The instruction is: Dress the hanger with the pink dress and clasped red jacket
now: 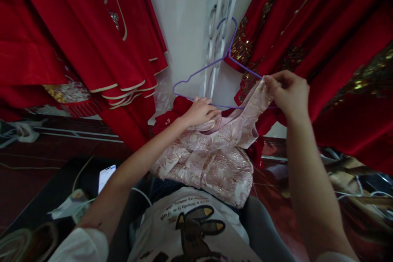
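Note:
A pink and gold brocade dress (pixel 211 163) lies over my lap, with its neckline facing the purple hanger (pixel 202 68). My right hand (pixel 288 90) is closed, pinching one shoulder strap of the dress at the hanger's right arm. The hanger's right end is hidden behind that strap and hand. My left hand (pixel 202 111) has its fingers curled over the hanger's lower bar, close against the other side of the neckline. The hanger's left arm shows bare, and its hook points up and away from me.
Red garments with gold trim hang on the left (pixel 129 57) and red sequined ones (pixel 322 49) on the right. White metal rack bars (pixel 215 49) stand between them. A lit phone (pixel 106 178) and a white power strip (pixel 76 206) lie on a dark surface at left.

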The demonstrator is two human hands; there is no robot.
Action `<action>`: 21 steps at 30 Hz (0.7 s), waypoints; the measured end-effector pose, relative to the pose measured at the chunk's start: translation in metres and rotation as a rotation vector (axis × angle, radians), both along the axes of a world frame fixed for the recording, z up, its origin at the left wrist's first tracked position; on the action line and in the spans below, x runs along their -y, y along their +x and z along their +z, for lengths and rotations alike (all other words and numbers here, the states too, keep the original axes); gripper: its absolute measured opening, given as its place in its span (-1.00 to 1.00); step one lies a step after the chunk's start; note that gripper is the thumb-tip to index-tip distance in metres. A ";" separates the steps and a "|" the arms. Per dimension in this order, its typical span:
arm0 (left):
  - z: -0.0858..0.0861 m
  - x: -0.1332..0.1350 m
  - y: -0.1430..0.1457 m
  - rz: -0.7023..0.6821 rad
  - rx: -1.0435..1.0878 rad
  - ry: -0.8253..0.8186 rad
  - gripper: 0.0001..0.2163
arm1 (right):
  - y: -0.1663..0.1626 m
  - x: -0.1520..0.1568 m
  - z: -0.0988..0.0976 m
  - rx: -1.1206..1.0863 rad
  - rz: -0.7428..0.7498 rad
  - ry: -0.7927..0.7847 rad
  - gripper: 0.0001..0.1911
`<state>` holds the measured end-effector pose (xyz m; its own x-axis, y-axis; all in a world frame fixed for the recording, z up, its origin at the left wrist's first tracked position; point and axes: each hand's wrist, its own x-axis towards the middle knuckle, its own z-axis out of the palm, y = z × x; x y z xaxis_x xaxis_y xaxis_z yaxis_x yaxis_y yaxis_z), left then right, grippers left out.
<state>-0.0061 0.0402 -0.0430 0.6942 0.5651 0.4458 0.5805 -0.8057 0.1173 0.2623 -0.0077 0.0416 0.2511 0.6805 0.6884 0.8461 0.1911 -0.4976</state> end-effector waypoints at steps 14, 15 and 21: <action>-0.009 -0.006 -0.097 0.530 0.802 0.115 -0.65 | 0.013 -0.013 -0.018 0.005 0.143 0.118 -0.71; -0.012 -0.009 -0.112 0.552 0.834 0.086 -0.65 | 0.013 -0.013 -0.017 0.000 0.146 0.121 -0.72; -0.035 -0.028 -0.151 0.501 0.961 -0.114 -0.66 | 0.013 -0.017 -0.019 -0.028 0.158 0.096 -0.72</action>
<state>-0.1568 0.0686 -0.0783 -0.2371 0.7588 0.6066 0.4656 -0.4593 0.7565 0.2757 0.0097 0.0225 0.1663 0.6448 0.7460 0.7879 0.3680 -0.4937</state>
